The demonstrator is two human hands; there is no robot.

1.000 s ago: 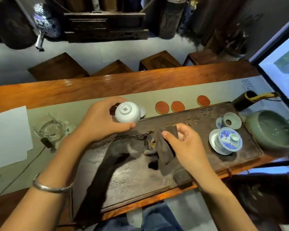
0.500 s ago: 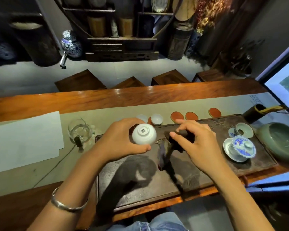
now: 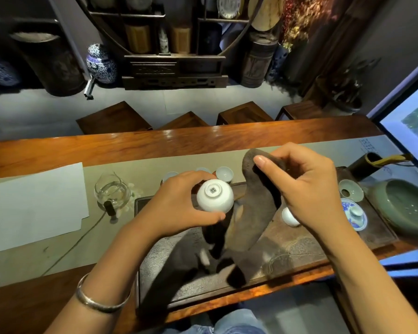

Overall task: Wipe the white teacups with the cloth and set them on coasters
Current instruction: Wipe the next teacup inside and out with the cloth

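My left hand (image 3: 179, 203) grips a white teacup (image 3: 214, 195) upside down, its marked base facing me, above the dark tea tray (image 3: 294, 249). My right hand (image 3: 306, 189) pinches a dark brown cloth (image 3: 253, 208) that hangs down beside the cup, its lower end near the tray. Another white teacup (image 3: 290, 217) sits on the tray, partly hidden under my right hand. Beyond my left hand, three more white cups (image 3: 224, 174) stand on the mat; coasters are hidden from view.
A glass pitcher (image 3: 112, 192) stands left of the tray beside a white sheet of paper (image 3: 32, 206). Right of my hand are a blue-and-white lidded bowl (image 3: 353, 213), a small celadon strainer (image 3: 350, 190) and a large green bowl (image 3: 405, 206). Wooden stools line the table's far side.
My right hand has lifted the cloth off the tray and raised it beside the cup. The left hand keeps the upturned cup; the camera has tilted up.
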